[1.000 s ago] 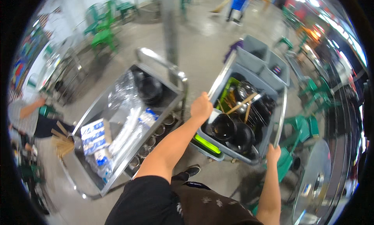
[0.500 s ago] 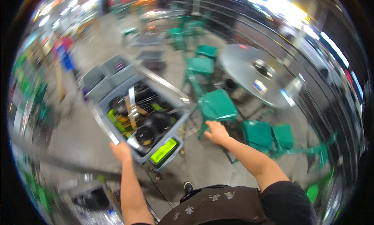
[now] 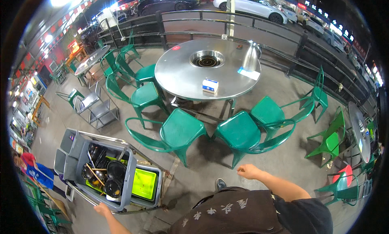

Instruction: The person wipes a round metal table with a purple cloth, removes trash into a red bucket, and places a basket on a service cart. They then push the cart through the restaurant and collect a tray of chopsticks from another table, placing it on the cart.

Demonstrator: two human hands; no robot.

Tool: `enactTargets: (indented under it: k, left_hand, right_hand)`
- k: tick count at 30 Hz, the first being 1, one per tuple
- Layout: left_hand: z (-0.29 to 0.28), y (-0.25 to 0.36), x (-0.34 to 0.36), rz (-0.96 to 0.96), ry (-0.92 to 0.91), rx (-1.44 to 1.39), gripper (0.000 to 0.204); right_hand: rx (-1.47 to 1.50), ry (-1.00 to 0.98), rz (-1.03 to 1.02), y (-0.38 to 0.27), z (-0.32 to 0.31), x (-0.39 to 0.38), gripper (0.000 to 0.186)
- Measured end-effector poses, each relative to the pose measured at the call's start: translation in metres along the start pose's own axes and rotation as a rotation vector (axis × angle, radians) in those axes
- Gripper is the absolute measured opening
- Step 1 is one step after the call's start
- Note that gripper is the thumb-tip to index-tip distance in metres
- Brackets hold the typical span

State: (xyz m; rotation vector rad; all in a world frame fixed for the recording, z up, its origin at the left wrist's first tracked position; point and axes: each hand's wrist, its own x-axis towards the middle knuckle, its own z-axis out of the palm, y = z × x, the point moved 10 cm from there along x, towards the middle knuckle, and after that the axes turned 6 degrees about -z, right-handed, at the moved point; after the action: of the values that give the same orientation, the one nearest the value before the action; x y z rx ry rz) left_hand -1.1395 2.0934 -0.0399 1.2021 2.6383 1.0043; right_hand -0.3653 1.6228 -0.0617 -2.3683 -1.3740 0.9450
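Observation:
My left hand (image 3: 102,209) grips the metal rail of a cart (image 3: 89,199) at the lower left. The cart carries a gray tub (image 3: 125,189) of black bowls (image 3: 116,169), utensils and a green tray, a second tub with a bright green tray (image 3: 144,183) beside it, and gray bins (image 3: 60,163) at its far end. My right hand (image 3: 247,171) is raised with loosely bent fingers apart, holding nothing, near a teal chair (image 3: 239,130). A round steel table (image 3: 178,74) ahead holds a metal flask (image 3: 252,59) and a tissue pack (image 3: 210,86).
Several teal chairs (image 3: 178,130) ring the table. A metal side stand (image 3: 105,114) is at left, near a person (image 3: 38,171) in red and blue with a broom. Another table (image 3: 358,130) with green chairs is at right. A black railing (image 3: 304,43) borders the floor; parked cars stand beyond.
My view has swung right toward the table and railing; the cart now lies at the lower left. My right hand has let go of the cart's rail; my left still holds it.

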Motion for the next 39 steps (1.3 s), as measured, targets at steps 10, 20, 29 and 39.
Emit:
enactTargets:
  k: [10, 20, 29, 39]
  left_hand:
    - [0.048, 0.016, 0.053, 0.199, -0.034, 0.530, 0.023]
    - [0.053, 0.016, 0.104, 0.191, -0.099, 0.228, 0.028]
    - [0.060, 0.040, 0.083, -0.048, -0.160, 0.293, 0.045]
    - [0.016, 0.038, 0.055, -0.174, -0.026, 0.367, 0.049]
  right_hand:
    - [-0.005, 0.144, -0.051, -0.011, -0.111, 0.129, 0.034]
    - [-0.107, 0.141, 0.177, 0.074, -0.118, 0.211, 0.041]
    - [-0.106, 0.558, 0.168, 0.031, -0.296, 0.359, 0.093]
    - [-0.332, 0.198, 0.181, 0.055, -0.321, 0.542, 0.137]
